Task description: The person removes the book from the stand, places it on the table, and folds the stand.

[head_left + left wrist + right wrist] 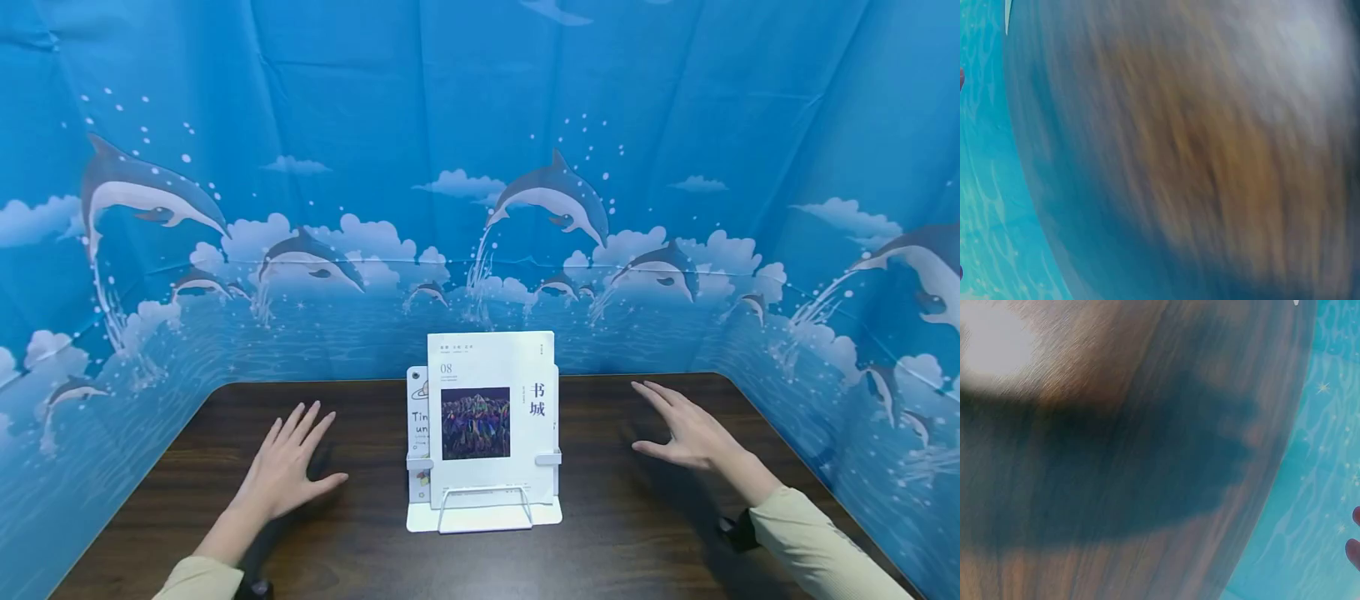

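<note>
In the head view, a white book stand (420,518) stands on the dark wooden table in the middle. A white book (480,362) leans upright in it, with a dark square picture on its cover. Behind that book, a second white book (417,417) with cartoon drawings shows at its left edge. My left hand (281,471) is held over the table to the left of the stand, fingers spread and holding nothing. On the other side, my right hand (686,433) hovers with straight fingers, also holding nothing. Fingertips (1353,550) peek in at the right wrist view's edge.
A blue curtain (480,208) printed with dolphins and clouds rises along the back and sides of the table (360,533). Each wrist wears a dark camera (738,532) below a pale sleeve. Shadow from the right hand falls on the wood in the right wrist view.
</note>
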The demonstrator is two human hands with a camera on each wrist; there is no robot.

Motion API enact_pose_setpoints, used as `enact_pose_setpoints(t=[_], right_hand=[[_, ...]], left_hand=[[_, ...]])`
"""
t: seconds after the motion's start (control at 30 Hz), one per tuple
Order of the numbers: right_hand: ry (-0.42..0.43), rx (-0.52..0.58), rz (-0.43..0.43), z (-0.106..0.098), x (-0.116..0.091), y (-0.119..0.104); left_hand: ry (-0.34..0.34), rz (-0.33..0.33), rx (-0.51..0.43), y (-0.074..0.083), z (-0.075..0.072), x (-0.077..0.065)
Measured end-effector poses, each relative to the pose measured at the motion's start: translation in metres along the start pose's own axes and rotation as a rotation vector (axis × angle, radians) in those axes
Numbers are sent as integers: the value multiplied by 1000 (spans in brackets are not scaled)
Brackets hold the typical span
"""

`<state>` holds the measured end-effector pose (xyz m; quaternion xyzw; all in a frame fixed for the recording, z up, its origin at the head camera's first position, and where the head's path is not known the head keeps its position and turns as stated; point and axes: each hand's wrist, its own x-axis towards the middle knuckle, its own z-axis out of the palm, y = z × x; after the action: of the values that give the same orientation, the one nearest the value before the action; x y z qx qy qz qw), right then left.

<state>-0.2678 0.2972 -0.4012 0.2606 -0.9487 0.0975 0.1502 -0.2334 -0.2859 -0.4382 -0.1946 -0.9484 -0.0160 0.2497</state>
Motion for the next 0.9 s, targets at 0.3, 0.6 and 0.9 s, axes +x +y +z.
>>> enact_pose_setpoints(t=[0.3,0.6,0.9], right_hand=[[-7,107,68,-5,12,-18],[15,219,89,-8,29,-39],[54,337,55,-14,44,-57]], left_hand=[[144,34,-107,28,-6,15],[201,31,-253,68,-13,27],[251,47,-374,94,-16,38]])
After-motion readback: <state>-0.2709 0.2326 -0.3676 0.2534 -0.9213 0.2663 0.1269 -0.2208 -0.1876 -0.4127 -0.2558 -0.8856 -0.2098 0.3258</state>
